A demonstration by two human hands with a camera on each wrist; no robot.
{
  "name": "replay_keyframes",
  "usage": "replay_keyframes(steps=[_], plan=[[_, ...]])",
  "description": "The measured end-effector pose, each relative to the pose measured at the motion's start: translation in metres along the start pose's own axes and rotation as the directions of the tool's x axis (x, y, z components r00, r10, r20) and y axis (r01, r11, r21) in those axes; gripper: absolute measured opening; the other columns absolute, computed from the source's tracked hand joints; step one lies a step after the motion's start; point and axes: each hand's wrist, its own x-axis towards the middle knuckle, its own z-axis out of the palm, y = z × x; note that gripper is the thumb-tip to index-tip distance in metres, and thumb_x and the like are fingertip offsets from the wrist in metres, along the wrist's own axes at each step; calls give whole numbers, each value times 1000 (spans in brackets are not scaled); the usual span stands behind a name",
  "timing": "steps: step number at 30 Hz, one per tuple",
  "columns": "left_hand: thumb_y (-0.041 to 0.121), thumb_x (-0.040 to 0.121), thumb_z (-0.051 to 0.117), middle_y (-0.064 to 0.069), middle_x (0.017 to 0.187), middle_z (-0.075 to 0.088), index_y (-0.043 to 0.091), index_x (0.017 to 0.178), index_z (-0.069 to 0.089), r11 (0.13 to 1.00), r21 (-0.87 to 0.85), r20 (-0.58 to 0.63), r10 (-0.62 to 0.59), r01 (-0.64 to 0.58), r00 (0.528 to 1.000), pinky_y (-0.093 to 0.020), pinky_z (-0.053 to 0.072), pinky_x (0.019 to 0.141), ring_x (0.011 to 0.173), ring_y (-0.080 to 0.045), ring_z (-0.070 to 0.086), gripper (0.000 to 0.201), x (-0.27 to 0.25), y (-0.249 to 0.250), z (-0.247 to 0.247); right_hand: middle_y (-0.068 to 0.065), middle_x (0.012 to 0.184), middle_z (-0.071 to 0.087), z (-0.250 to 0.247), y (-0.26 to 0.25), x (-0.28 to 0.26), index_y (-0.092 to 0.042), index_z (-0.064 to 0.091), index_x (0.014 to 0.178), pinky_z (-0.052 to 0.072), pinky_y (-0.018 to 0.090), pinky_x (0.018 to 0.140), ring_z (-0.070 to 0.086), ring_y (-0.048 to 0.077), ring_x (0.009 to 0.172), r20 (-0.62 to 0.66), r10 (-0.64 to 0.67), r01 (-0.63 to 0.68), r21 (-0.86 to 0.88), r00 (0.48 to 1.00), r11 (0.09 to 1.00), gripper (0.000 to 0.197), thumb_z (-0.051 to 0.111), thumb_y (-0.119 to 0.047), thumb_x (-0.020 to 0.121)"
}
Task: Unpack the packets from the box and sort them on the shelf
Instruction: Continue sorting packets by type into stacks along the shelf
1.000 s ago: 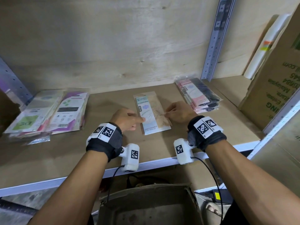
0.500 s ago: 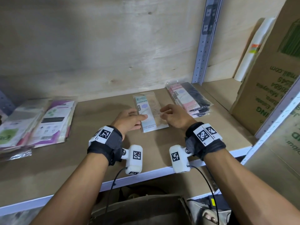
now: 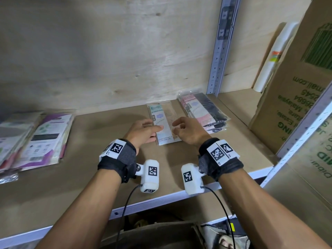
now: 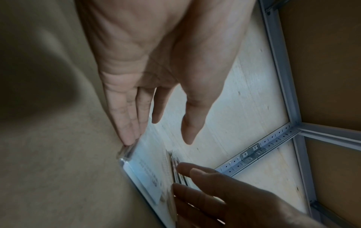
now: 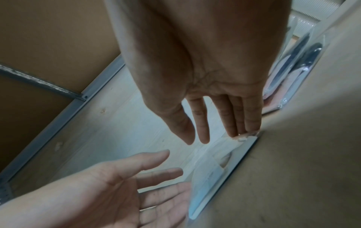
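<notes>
Blue stocking pkt (image 3: 162, 123) lies flat mid-shelf (image 3: 89, 173), long axis front-to-back, betw. both hands. L hand (image 3: 142, 133) fingers straight, tips on its left edge; R hand (image 3: 188, 131) relaxed, tips touching right edge. Equally near; no grip.

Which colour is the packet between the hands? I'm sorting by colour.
Light blue card with beige stocking, flat plastic packet; head view shows it best.

packet (image 3: 162, 123) mid-shelf (image 3: 93, 177) | stacks: left (image 3: 41, 137), right (image 3: 203, 112)
</notes>
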Motion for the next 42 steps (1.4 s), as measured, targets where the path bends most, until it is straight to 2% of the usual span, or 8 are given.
replay_keyframes(steps=[10,14,17,21,27,31,36,42], plan=[[19,86,75,-7,122,64,10,131,53,999,-43,-39,-17,15,999,-35,59,88,107,-23,66,51,-5,2,-23,1,130,61,-3,-5,-1,-18,62,120,37,21,86,56,17,114,-27,-42,41,-38,999,998,27,58,-20,93],[22,91,68,-9,119,67,11,123,60,1000,-26,-118,-1,-2,993,-34,57,89,106,-24,67,34,-18,0,-63,-3,113,69,5,-16,-8,-20,67,103,47,27,92,60,13,101,-122,-134,128,-59,983,990,15,57,-16,93],[23,94,65,-11,112,71,9,118,63,1000,-7,-187,2,-4,982,-34,57,88,102,-25,69,27,-35,-2,-93,3,99,72,14,-25,-17,-11,69,99,54,30,87,67,17,92,-34,-187,189,82,982,979,13,58,-10,93],[22,95,63,-15,108,72,2,116,64,999,32,-254,9,-1,967,-29,54,82,95,-28,69,29,-59,-3,-133,15,86,67,34,-43,-34,1,61,106,53,31,71,61,21,72,174,-173,107,335,969,936,12,55,-5,97],[18,95,64,-14,100,72,7,101,67,998,53,-372,51,-33,927,-25,55,73,82,-22,68,13,-81,-3,-199,11,78,67,86,-100,-25,-6,61,97,51,23,60,60,16,60,310,-255,144,339,916,930,7,54,-7,99],[12,92,64,-14,87,69,7,89,67,998,24,-451,59,-54,891,-15,53,55,66,-18,62,7,-88,-1,-233,9,77,66,138,-142,-11,-5,58,98,53,26,61,62,17,62,398,-250,129,305,883,944,8,50,-8,100],[16,91,66,-8,82,72,13,83,67,999,-12,-500,40,-53,865,-17,54,57,65,-18,63,8,-95,-1,-272,9,74,64,196,-185,8,-6,58,99,53,28,59,60,18,59,469,-165,61,229,868,971,10,48,-8,99],[16,91,64,-10,80,71,13,82,66,1000,-12,-555,16,-28,831,-22,49,57,62,-18,61,10,-103,-7,-302,2,59,68,258,-217,29,-13,60,98,56,30,43,63,16,43,449,-122,39,188,885,981,34,79,-35,80]])
